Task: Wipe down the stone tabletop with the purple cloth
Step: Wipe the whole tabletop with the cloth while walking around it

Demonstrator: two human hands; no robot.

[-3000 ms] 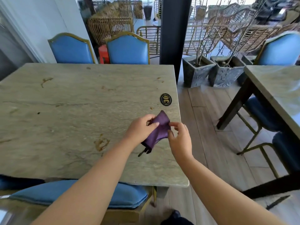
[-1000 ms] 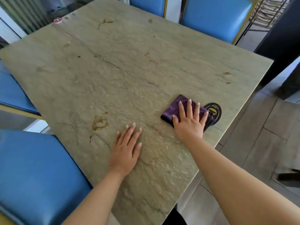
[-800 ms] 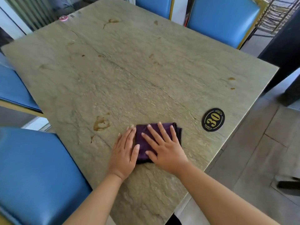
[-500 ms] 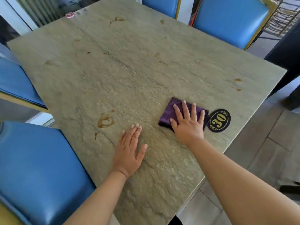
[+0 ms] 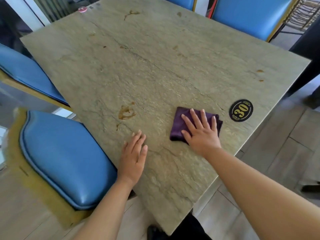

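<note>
The folded purple cloth (image 5: 178, 124) lies flat on the greenish stone tabletop (image 5: 155, 66), near its right edge. My right hand (image 5: 200, 134) presses down on the cloth with fingers spread, covering most of it. My left hand (image 5: 134, 153) rests flat on the bare stone near the front edge, fingers together, holding nothing. A brown ring-shaped stain (image 5: 126, 112) sits left of the cloth. Smaller brown marks (image 5: 259, 73) dot the far and right parts of the top.
A black oval number plate reading 30 (image 5: 241, 110) lies just right of the cloth. Blue padded chairs stand at the front left (image 5: 64, 158), the left (image 5: 26, 71) and the far side (image 5: 251, 14). A small red cap (image 5: 82, 9) lies at the far corner.
My right hand has slid the cloth leftward, away from the number plate. My left hand has stayed flat on the stone. The view has shifted a little.
</note>
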